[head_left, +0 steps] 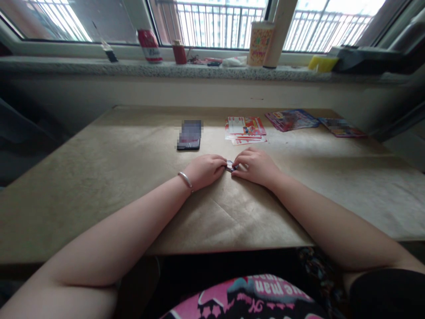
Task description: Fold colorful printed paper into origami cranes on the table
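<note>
At the middle of the table, a small flat whitish piece with a dark edge lies between my hands, too small for me to tell its kind. My left hand, with a silver bangle at the wrist, pinches its left end. From the other side my right hand grips it between curled fingers and thumb, covering part of it. A dark phone lies beyond my left hand. Past my right hand is a fanned stack of red and white cards.
Colourful cards and another pile of cards lie at the table's back right. The windowsill behind bears a red can, a red bottle, a patterned cup and a yellow object.
</note>
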A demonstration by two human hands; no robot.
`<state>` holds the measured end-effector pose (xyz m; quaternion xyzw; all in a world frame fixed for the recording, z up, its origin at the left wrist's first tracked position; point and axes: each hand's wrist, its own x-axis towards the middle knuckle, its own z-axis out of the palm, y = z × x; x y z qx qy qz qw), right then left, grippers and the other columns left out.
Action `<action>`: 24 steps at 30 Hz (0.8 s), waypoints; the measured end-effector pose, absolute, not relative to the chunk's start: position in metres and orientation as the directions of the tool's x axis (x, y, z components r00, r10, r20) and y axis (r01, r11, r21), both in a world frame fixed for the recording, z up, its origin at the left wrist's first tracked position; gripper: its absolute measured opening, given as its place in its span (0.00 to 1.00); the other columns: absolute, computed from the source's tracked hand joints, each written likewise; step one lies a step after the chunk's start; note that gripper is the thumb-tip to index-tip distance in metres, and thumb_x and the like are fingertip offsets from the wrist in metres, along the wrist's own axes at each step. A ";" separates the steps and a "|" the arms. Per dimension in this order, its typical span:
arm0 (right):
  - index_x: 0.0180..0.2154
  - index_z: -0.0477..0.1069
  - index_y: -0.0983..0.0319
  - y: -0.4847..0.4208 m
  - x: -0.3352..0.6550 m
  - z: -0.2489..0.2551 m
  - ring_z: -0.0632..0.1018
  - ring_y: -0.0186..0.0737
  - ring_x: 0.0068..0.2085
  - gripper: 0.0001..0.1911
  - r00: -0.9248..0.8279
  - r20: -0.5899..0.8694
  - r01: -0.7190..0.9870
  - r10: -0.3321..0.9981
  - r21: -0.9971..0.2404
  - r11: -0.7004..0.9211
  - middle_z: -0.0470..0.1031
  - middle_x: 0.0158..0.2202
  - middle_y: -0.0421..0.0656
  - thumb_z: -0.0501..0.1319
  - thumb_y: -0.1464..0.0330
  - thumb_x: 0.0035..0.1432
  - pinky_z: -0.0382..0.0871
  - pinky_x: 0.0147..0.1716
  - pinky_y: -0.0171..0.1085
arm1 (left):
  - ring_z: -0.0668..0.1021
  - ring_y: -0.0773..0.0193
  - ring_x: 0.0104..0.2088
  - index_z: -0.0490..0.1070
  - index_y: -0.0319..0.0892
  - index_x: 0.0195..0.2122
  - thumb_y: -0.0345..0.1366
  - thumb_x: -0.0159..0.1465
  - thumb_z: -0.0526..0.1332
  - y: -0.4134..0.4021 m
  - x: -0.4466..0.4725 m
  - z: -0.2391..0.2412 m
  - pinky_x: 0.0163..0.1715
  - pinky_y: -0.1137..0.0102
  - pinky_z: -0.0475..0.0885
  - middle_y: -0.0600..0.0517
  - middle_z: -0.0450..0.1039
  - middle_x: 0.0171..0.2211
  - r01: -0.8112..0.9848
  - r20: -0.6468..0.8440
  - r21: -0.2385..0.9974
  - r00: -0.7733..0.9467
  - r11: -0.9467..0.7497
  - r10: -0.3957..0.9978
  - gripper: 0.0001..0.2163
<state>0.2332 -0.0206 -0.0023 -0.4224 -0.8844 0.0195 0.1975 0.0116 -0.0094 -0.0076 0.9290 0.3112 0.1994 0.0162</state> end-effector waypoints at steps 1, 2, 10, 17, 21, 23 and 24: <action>0.36 0.79 0.57 -0.021 0.233 -0.002 0.74 0.46 0.44 0.13 -0.566 0.329 0.743 0.755 -0.192 0.641 0.79 0.38 0.44 0.65 0.56 0.55 0.65 0.45 0.44 | 0.79 0.61 0.41 0.77 0.39 0.41 0.32 0.65 0.54 -0.011 0.012 -0.007 0.44 0.68 0.74 0.47 0.78 0.43 0.592 0.363 0.135 0.717 -0.795 0.595 0.12; 0.36 0.78 0.57 -0.020 0.233 -0.002 0.73 0.46 0.44 0.12 -0.567 0.329 0.744 0.755 -0.188 0.641 0.79 0.38 0.44 0.64 0.57 0.56 0.65 0.45 0.44 | 0.79 0.62 0.40 0.77 0.39 0.41 0.32 0.65 0.54 -0.012 0.013 -0.006 0.43 0.68 0.74 0.47 0.78 0.42 0.610 0.363 0.110 0.710 -0.785 0.603 0.12; 0.32 0.77 0.58 -0.016 0.236 -0.007 0.73 0.45 0.42 0.08 -0.557 0.364 0.733 0.747 -0.209 0.648 0.79 0.36 0.43 0.64 0.61 0.55 0.65 0.45 0.43 | 0.77 0.63 0.33 0.78 0.42 0.37 0.35 0.65 0.56 -0.017 0.014 -0.001 0.32 0.70 0.70 0.48 0.76 0.35 0.703 0.323 -0.014 0.676 -0.711 0.662 0.11; 0.31 0.77 0.58 -0.015 0.236 -0.005 0.74 0.44 0.42 0.08 -0.572 0.374 0.701 0.730 -0.239 0.672 0.80 0.36 0.43 0.61 0.64 0.58 0.65 0.47 0.43 | 0.76 0.61 0.34 0.76 0.42 0.37 0.37 0.64 0.58 -0.012 0.013 -0.001 0.33 0.68 0.68 0.48 0.74 0.33 0.679 0.337 -0.057 0.703 -0.732 0.626 0.08; 0.33 0.77 0.58 -0.012 0.237 -0.010 0.75 0.43 0.42 0.07 -0.533 0.382 0.680 0.755 -0.339 0.651 0.80 0.35 0.43 0.60 0.66 0.59 0.66 0.46 0.42 | 0.75 0.60 0.34 0.76 0.42 0.35 0.38 0.66 0.58 -0.008 0.014 -0.003 0.33 0.68 0.68 0.48 0.74 0.32 0.683 0.339 -0.068 0.702 -0.728 0.627 0.09; 0.32 0.77 0.59 -0.011 0.237 -0.013 0.75 0.43 0.41 0.06 -0.493 0.381 0.678 0.782 -0.395 0.620 0.80 0.34 0.43 0.61 0.66 0.58 0.67 0.44 0.41 | 0.75 0.60 0.34 0.76 0.41 0.33 0.37 0.66 0.57 -0.007 0.015 -0.004 0.33 0.68 0.67 0.48 0.74 0.32 0.691 0.341 -0.060 0.693 -0.720 0.636 0.10; 0.32 0.76 0.59 -0.011 0.236 -0.013 0.75 0.42 0.41 0.06 -0.471 0.375 0.680 0.799 -0.423 0.599 0.79 0.33 0.43 0.61 0.67 0.57 0.68 0.43 0.41 | 0.75 0.60 0.34 0.76 0.41 0.33 0.37 0.66 0.57 -0.006 0.016 -0.005 0.33 0.68 0.67 0.48 0.75 0.31 0.696 0.342 -0.049 0.685 -0.716 0.643 0.10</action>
